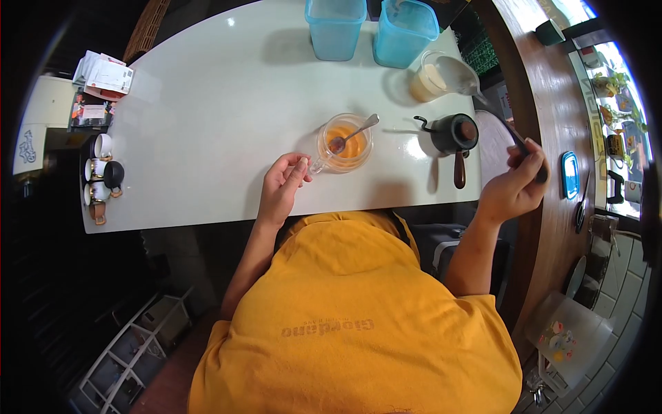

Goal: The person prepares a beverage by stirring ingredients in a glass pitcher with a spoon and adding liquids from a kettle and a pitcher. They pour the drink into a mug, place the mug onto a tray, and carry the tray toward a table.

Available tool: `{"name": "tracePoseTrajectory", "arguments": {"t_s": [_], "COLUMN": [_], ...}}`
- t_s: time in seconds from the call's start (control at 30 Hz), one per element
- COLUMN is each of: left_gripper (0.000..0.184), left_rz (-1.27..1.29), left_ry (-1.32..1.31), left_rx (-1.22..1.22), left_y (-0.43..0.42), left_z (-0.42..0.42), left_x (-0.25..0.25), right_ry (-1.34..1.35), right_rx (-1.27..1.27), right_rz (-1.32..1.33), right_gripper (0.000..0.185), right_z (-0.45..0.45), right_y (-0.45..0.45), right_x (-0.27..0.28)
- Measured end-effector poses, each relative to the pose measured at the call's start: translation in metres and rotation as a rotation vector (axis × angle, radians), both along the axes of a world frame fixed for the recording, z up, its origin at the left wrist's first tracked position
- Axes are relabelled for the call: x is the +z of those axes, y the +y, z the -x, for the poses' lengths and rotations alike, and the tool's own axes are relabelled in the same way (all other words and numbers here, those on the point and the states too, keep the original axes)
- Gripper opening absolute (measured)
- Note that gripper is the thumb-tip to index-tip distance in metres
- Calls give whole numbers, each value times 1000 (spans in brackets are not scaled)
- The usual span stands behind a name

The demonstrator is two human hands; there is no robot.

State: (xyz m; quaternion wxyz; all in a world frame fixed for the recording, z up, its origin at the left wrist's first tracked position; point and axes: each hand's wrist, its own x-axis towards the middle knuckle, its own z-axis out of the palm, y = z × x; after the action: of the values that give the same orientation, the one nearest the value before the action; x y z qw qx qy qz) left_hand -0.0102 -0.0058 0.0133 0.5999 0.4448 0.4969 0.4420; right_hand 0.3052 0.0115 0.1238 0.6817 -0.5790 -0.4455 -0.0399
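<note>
A clear glass mug (366, 154) with orange liquid in it stands on the white table, and a metal spoon (369, 123) leans inside it. My left hand (281, 183) has its thumb and fingers pinched at the mug's handle. My right hand (516, 183), raised beyond the table's right edge, is closed round the black handle of a ladle (457, 73). The ladle's metal bowl is tilted at the rim of a clear container (425, 85) that holds something cream-coloured. Nearest below that container is a black kettle (452, 134) with a thin curved spout and a wooden handle.
Two blue plastic containers (336, 31) stand at the table's far edge. Small cups (102, 169) line the left edge, near a stack of packets and papers (105, 74). A wooden counter (534, 90) on the right bears a blue-rimmed lid (570, 175) and scissors (581, 210).
</note>
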Motion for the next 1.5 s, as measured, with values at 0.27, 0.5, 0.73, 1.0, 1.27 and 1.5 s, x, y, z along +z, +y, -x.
{"name": "tracePoseTrajectory", "arguments": {"t_s": [0.27, 0.5, 0.73, 1.0, 1.27, 1.5], "left_gripper": [29, 31, 31, 30, 29, 28], "left_rz": [22, 25, 39, 32, 32, 42], "left_ry": [7, 47, 42, 33, 33, 33], "left_rx": [16, 5, 1, 31, 37, 29], "left_y": [-3, -7, -8, -8, -7, -6], "left_z": [-1, 2, 2, 0, -2, -1], "left_x": [2, 5, 4, 5, 5, 2], "right_ry": [-185, -359, -292, -216, -114, 107], "right_rx": [-40, -73, -29, -79, -97, 67], "right_rz": [138, 201, 273, 278, 219, 96], "right_gripper": [20, 15, 15, 18, 20, 24], "right_z": [-12, -11, -5, -8, -17, -21], "right_y": [60, 77, 76, 75, 66, 42], "right_x": [-10, -22, -18, -21, -15, 11]}}
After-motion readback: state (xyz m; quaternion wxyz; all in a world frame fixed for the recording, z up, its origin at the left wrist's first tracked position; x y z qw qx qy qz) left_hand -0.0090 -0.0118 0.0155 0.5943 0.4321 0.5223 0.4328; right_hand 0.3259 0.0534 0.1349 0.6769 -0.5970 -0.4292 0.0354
